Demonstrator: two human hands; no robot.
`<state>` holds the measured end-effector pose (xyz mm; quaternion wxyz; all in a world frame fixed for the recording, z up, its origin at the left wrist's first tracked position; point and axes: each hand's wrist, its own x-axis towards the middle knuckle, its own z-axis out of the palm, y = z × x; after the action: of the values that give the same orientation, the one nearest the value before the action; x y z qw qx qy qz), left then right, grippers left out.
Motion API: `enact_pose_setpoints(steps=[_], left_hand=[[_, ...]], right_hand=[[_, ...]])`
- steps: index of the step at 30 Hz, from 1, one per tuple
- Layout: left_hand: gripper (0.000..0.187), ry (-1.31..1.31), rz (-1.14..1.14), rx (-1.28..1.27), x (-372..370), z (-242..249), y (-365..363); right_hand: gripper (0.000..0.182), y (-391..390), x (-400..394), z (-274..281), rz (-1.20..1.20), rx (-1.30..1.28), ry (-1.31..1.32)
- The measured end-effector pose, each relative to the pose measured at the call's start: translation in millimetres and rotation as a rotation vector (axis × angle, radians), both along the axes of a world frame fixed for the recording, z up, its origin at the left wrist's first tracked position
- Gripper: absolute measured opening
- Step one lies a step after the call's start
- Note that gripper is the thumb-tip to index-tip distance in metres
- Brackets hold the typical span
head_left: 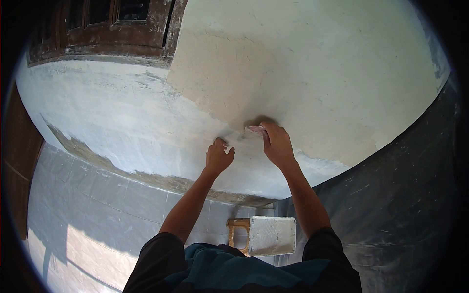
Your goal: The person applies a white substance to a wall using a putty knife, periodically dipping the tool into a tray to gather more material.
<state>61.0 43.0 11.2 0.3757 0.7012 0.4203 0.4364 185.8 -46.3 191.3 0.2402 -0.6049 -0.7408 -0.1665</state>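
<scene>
My right hand (278, 143) grips a small, flat pinkish piece (255, 130) with a whitish edge, held against the wall (317, 97). Its kind is hard to make out. To the left, my left hand (219, 156) reaches to the wall with fingertips at the surface and thumb spread apart, holding nothing. Around both hands the wall changes from a beige, rough patch (220, 73) above to smoother white coating (146, 132) below.
Below my arms, a white-crusted rectangular tray (272, 236) sits by a brown stool (238, 235). A wooden window frame (112, 36) is set in the wall at upper left. Grey tiles (97, 190) cover the floor; a dark sheet (391, 195) spreads at right.
</scene>
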Motion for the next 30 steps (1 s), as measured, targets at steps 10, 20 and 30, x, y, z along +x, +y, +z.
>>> enact_pose_setpoints(steps=[10, 20, 30], left_hand=[[0.035, -0.014, -0.034, -0.05, -1, -1, 1], [0.035, 0.03, -0.042, -0.057, -2, 5, -1], [0.035, 0.028, -0.036, -0.054, -1, 3, 0]], right_hand=[[0.027, 8, -5, -11, -0.028, 0.145, 0.055], [0.026, 2, -3, -15, -0.1, 0.262, 0.3], [0.025, -5, 9, -22, -0.191, 0.343, 0.505]])
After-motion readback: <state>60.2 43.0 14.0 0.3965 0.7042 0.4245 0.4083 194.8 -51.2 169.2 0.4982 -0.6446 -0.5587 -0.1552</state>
